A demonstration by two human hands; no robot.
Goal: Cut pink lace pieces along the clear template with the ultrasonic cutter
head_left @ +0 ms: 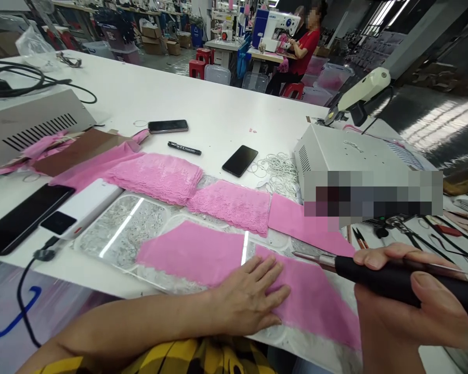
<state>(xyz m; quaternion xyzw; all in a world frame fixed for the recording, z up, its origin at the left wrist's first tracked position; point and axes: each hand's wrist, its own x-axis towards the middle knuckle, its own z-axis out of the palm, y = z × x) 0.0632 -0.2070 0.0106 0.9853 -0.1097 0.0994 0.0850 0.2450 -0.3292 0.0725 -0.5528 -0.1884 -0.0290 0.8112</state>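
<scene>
1. Because our left hand lies flat, fingers spread and released, on the pink fabric piece at the near edge of the bench, the cloth is only pressed down, not gripped; we judge it could slide or wrinkle if the palm lifts or shifts.
2. Our right hand is clenched around the black handle of a cutting tool, whose metal tip points left, just above the cloth and close to our left fingertips. If the tip is hot or sharp, which we cannot tell, a slip toward the left could catch those fingers.
3. The cloth lies partly over a clear plate with worn, scratched patches, beside a second pink piece. A tip that wanders off its line could mark the neighbouring piece too.
4. Further back, folded lace stacks and another lace piece lie across the middle of the bench; we think they are far enough away to be safe.
5. Toward the left near corner lie a dark phone and a white power bank with a cable hanging over the edge; a snagged forearm could drag them off.
6. Scissors and small tools lie beside our right hand, by a white machine box, where the tool's rear end could knock them.
</scene>
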